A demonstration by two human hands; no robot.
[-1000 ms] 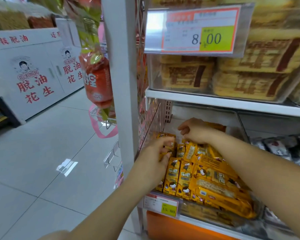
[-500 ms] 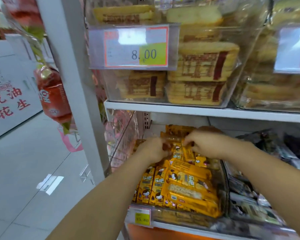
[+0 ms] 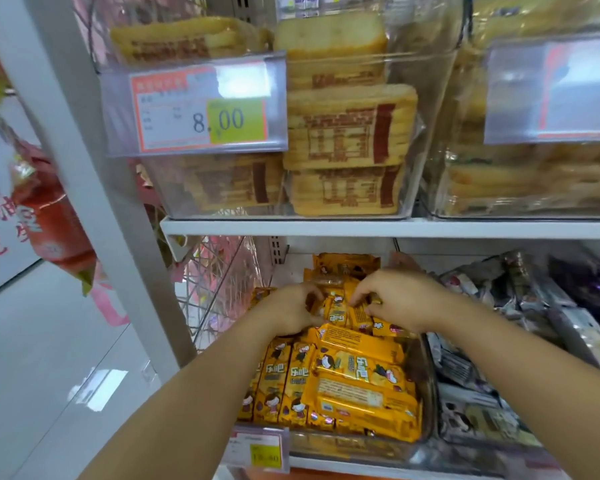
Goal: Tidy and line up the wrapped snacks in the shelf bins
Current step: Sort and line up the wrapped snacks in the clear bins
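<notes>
Left hand [image 3: 291,311] and right hand [image 3: 400,299] are sitting close together, both pinching the yellow snack packs [image 3: 343,311] directly between them, long axes pointing away from the wrists, right hand likely nearer, crosswise packs [image 3: 361,389] lying wrist-side in the clear bin [image 3: 427,393].

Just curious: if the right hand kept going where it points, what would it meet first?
The right hand pinches an orange snack packet, so that first; just beyond, probably the left hand.

price tag [image 3: 201,109], red hanging bag [image 3: 51,220], floor [image 3: 42,382]
</notes>
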